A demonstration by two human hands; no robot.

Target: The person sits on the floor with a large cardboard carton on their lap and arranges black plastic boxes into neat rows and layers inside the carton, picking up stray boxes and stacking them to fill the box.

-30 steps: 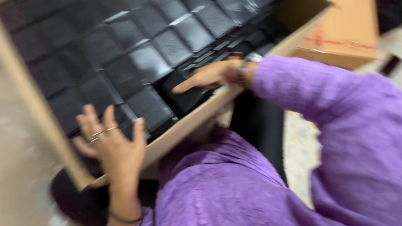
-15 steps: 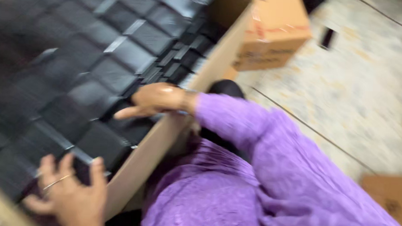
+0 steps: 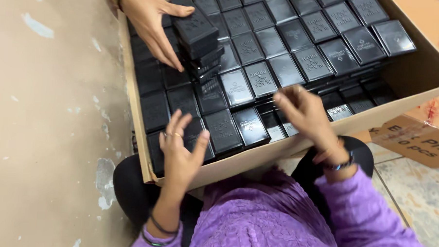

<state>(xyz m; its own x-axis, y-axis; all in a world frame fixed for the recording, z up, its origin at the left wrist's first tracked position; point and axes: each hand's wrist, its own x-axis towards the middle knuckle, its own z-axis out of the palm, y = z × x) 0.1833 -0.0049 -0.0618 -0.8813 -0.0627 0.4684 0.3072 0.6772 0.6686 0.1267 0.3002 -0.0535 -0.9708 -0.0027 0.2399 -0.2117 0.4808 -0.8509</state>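
A large cardboard box rests against my lap, packed with rows of small glossy black boxes. My left hand hovers over the front left rows, fingers spread and palm turned inward, holding nothing. Over the front middle rows my right hand is raised, slightly blurred, with loose fingers and nothing in it. At the box's far left corner another person's hand grips a short stack of black boxes that stands above the rest.
A second cardboard box with red tape lies to the right, partly under the big one. A tan scuffed surface runs along the left. Tiled floor shows at the lower right.
The view has swung round to look straight down into the box. Both my hands have left the box's near edge and now hover over the rows. Another person's hand with a stack has come into view.
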